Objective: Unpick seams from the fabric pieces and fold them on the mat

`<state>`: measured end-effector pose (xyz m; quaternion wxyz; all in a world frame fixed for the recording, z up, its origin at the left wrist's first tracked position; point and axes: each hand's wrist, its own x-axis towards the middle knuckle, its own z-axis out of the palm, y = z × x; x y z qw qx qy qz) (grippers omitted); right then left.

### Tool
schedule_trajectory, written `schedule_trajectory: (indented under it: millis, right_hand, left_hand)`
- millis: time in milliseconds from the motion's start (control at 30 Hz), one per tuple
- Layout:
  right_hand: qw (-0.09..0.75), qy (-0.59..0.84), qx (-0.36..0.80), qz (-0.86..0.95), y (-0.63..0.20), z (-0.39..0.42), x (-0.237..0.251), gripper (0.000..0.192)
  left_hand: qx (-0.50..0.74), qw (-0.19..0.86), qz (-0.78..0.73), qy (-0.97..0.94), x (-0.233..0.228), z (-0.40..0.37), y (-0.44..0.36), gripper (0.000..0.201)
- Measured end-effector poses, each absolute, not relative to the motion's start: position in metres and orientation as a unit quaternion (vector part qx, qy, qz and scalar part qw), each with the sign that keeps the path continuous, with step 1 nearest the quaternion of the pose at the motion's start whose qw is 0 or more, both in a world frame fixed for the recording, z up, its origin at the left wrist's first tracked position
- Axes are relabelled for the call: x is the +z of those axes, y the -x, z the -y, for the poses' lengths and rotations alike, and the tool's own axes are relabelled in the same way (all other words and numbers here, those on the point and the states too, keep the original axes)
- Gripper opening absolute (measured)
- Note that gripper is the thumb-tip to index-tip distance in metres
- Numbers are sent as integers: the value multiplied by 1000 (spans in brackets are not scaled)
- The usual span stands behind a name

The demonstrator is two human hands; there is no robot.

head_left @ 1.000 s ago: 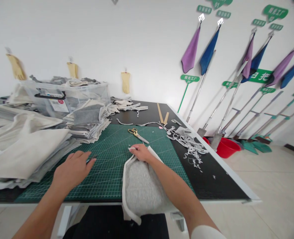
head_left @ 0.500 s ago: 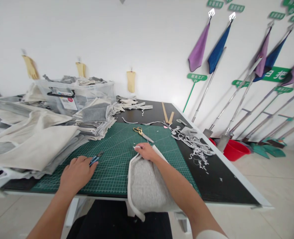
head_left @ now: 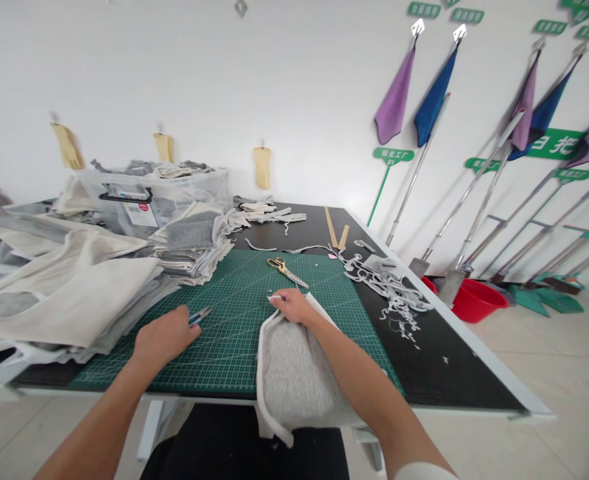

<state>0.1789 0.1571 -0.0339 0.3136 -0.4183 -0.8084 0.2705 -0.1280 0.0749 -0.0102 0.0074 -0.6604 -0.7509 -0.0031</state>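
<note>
Snips [head_left: 202,315] point their blades right and slightly away from the person, toward the right hand [head_left: 292,307], their long axis slanting over the green cutting mat [head_left: 219,363]. The left hand [head_left: 167,335] is closed around their blue handles. Grey cloth [head_left: 294,377] extends from the right hand back toward the person, its far corner pinched there, its near end hanging past the front edge of the black table [head_left: 439,373]. Bare mat lies between the hands; gold-handled scissors [head_left: 285,272] rest just beyond the right one, a fabric heap [head_left: 69,287] borders the left side, and pale trimmings [head_left: 389,287] lie off the mat's right edge. The cloth looks soft, with white edging along its left side; the right forearm hides part of it.
</note>
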Motion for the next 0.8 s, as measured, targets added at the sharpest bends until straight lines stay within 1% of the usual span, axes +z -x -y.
schedule_trajectory:
  millis: [200, 333, 433, 533, 633, 800]
  right_hand:
    - [319, 413, 271, 809, -179, -158, -35, 25]
    - [317, 411, 271, 811, -180, -157, -33, 26]
    - [313, 415, 267, 811, -180, -155, -31, 27]
    - [311, 420, 265, 811, -180, -155, -31, 27]
    - [311, 424, 265, 808, -180, -155, -31, 27]
    - [313, 426, 275, 803, -180, -155, -32, 26]
  left_hand:
    - [19, 90, 708, 700, -16, -73, 113, 31]
    - [26, 105, 690, 716, -21, -73, 109, 34]
    - [24, 91, 682, 725, -24, -80, 115, 40]
    - [21, 40, 675, 736, -27, -92, 128, 47]
    - [18, -3, 679, 734, -25, -104, 138, 47]
    - [7, 7, 690, 724, -13, -102, 129, 47]
